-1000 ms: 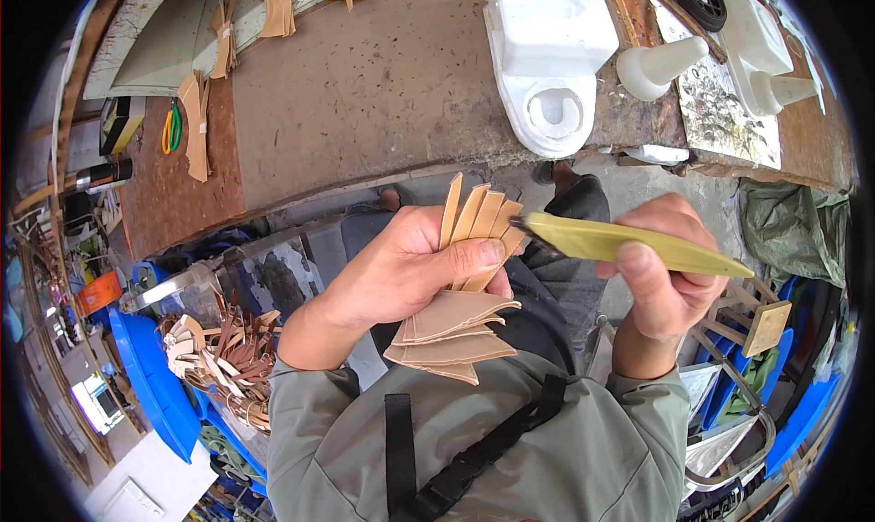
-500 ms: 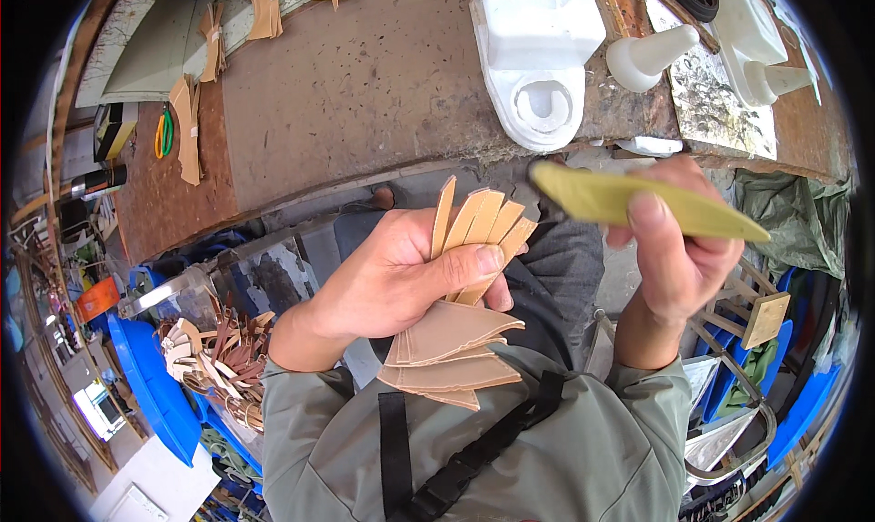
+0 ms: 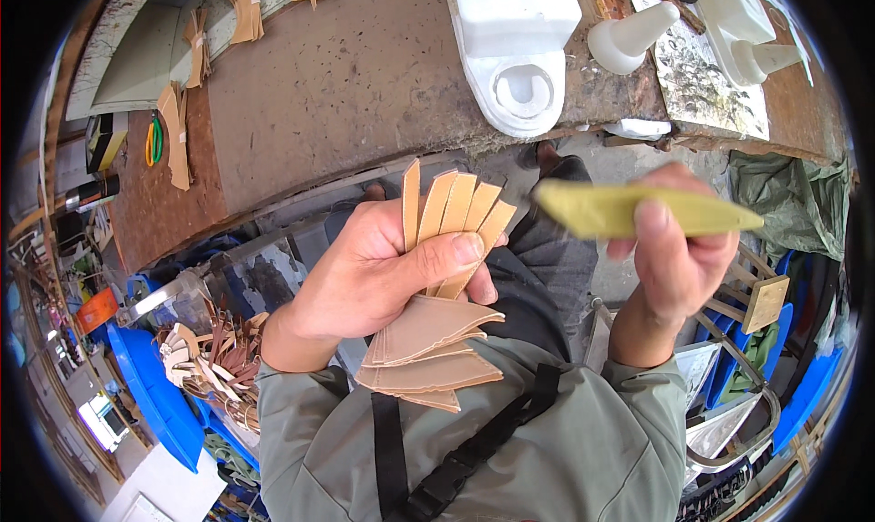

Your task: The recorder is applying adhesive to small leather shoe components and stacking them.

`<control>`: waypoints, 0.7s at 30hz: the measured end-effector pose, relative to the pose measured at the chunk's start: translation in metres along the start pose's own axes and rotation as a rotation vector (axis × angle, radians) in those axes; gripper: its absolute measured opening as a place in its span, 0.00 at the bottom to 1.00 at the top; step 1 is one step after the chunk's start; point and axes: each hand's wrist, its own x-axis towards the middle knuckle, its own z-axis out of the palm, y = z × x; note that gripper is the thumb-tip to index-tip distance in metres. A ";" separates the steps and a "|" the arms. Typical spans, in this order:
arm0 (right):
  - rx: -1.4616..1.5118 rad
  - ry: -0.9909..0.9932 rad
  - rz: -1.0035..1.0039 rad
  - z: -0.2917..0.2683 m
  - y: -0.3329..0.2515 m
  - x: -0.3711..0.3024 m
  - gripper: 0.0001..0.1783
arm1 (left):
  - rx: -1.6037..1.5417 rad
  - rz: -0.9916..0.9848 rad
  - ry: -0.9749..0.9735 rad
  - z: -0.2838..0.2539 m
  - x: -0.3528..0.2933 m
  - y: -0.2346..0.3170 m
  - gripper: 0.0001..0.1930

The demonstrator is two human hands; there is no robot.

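Observation:
My left hand [image 3: 365, 271] is closed round a fan of tan leather pieces [image 3: 428, 331], thumb pressed across them. Their narrow ends spread above the thumb, and the wider ends overlap below it, over my lap. To the right, my right hand [image 3: 670, 258] pinches a flat, yellow-green, pointed tool [image 3: 597, 209] between thumb and fingers. That tool lies roughly level, its left end smeared by motion, so its exact kind cannot be made out. A gap separates it from the leather.
Ahead stands a brown workbench [image 3: 337, 94] with a white plastic container [image 3: 515, 30], a white cone-shaped nozzle [image 3: 633, 37] and bundled leather strips [image 3: 175, 135]. Leather scraps [image 3: 223, 363] lie at left beside a blue bin [image 3: 157, 394]. A wooden rack [image 3: 766, 303] is at right.
The leather fan and my left hand have shifted slightly left in view. The yellow-green tool has turned nearer level in my right hand. The bench has also shifted left and up in view.

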 end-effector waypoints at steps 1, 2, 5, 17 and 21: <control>-0.056 -0.097 -0.095 0.000 -0.001 -0.001 0.06 | 0.008 -0.013 0.005 0.001 0.000 0.001 0.13; -0.111 -0.194 -0.187 0.000 -0.001 -0.004 0.05 | 0.008 -0.016 0.004 0.001 -0.001 0.000 0.13; -0.036 0.039 0.081 0.000 -0.006 0.000 0.05 | 0.015 -0.022 -0.010 0.002 -0.003 -0.002 0.14; 0.024 -0.258 -0.290 0.003 -0.017 0.021 0.07 | -0.034 -0.121 -0.191 0.002 0.005 0.007 0.15; -0.191 -0.029 0.035 0.017 -0.025 0.043 0.07 | -0.217 -0.228 -0.158 0.003 0.010 0.015 0.13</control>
